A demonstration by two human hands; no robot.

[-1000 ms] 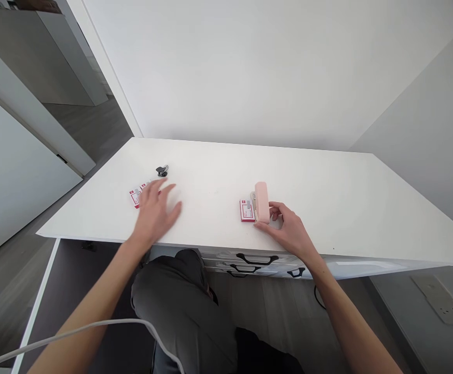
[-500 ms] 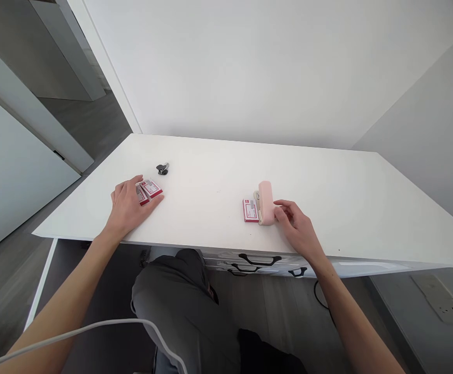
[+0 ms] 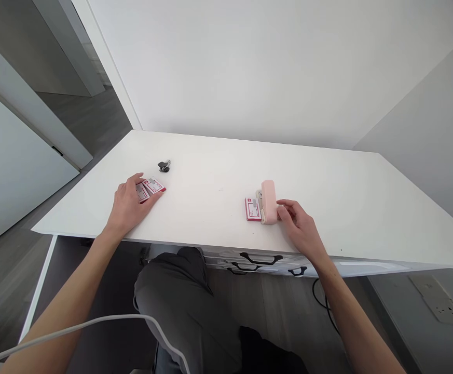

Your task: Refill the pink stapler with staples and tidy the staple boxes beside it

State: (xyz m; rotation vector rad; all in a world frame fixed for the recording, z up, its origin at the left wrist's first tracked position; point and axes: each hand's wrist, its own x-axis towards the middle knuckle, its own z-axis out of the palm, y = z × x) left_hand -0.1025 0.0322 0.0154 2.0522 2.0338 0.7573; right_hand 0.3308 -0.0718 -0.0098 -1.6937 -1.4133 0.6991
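My left hand (image 3: pixel 129 204) lies on the white desk (image 3: pixel 218 192) with its fingers curled over two small red and white boxes (image 3: pixel 151 188). A black binder clip (image 3: pixel 164 166) sits just beyond them. To the right, a pink stapler (image 3: pixel 269 201) stands beside another red and white box (image 3: pixel 252 209). My right hand (image 3: pixel 299 225) rests at the stapler's right side, fingertips touching it, fingers loosely bent.
Under the desk's front edge are drawers with black handles (image 3: pixel 260 258). My knee in grey trousers (image 3: pixel 179 296) is below the desk. A white cable (image 3: pixel 94 324) crosses the lower left. A wall socket plate (image 3: pixel 440 301) lies at the lower right.
My left hand moved left from mid-desk and settled on the two small boxes. My right hand loosened from the stapler's end and now rests beside it.
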